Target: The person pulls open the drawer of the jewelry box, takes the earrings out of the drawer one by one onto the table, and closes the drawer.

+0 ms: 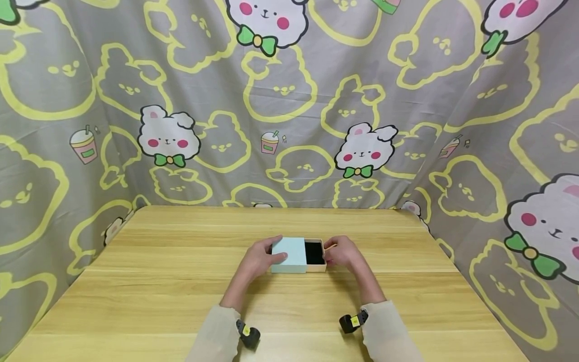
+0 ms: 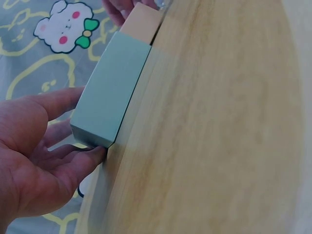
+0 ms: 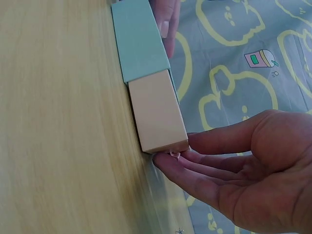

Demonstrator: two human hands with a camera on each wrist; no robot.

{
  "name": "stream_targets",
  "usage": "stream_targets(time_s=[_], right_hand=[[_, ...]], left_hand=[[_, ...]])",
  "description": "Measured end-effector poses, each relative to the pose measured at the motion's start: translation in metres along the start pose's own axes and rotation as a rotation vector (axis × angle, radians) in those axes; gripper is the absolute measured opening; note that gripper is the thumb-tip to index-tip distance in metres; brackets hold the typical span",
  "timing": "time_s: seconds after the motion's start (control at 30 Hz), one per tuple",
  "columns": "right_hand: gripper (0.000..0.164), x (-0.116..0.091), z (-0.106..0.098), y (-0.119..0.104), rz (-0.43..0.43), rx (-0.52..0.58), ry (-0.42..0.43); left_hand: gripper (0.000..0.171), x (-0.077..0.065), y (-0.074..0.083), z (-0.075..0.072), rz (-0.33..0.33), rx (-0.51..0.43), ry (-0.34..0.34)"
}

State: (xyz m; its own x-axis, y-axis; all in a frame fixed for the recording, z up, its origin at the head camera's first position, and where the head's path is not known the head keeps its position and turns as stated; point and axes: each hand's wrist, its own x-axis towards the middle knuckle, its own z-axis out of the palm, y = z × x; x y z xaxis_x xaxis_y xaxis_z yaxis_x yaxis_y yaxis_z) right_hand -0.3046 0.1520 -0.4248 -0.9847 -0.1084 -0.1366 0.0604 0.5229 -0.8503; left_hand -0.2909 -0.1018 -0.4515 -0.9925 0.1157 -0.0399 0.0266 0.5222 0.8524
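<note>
A small drawer-style gift box lies on the wooden table, its light blue sleeve (image 1: 288,254) on the left and its peach-sided inner drawer (image 1: 316,268) slid partway out to the right. Black lining (image 1: 314,253) shows inside the drawer. My left hand (image 1: 260,257) grips the sleeve's left end, thumb over its top; the left wrist view shows fingers at the end's lower corner. At the drawer's outer end, my right hand (image 1: 342,251) pinches with thumb and fingers, where a small pinkish pull loop (image 3: 174,155) shows between them.
The wooden table (image 1: 181,291) reaches back to a grey curtain (image 1: 217,100) printed with cartoon animals, which hangs behind it and along both sides. Each wrist wears a black camera, the left wrist camera (image 1: 250,336) and the right wrist camera (image 1: 350,323).
</note>
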Motion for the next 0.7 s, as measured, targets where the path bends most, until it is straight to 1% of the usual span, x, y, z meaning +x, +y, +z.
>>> stream_targets(time_s=[0.17, 0.37, 0.53, 0.7], right_hand=[[0.029, 0.0, 0.005, -0.002, -0.015, -0.002, 0.005], [0.028, 0.0, 0.011, -0.004, -0.046, 0.007, -0.019], [0.03, 0.001, 0.016, -0.004, -0.036, 0.008, -0.029], [0.032, 0.001, 0.022, -0.008, -0.047, 0.028, -0.037]], left_hand=[[0.058, -0.001, 0.0, 0.0, 0.003, -0.002, 0.001], [0.057, -0.001, 0.0, 0.0, 0.0, 0.002, 0.003], [0.058, 0.0, 0.001, 0.001, -0.007, 0.001, 0.003], [0.058, 0.0, 0.003, 0.001, -0.015, -0.001, 0.004]])
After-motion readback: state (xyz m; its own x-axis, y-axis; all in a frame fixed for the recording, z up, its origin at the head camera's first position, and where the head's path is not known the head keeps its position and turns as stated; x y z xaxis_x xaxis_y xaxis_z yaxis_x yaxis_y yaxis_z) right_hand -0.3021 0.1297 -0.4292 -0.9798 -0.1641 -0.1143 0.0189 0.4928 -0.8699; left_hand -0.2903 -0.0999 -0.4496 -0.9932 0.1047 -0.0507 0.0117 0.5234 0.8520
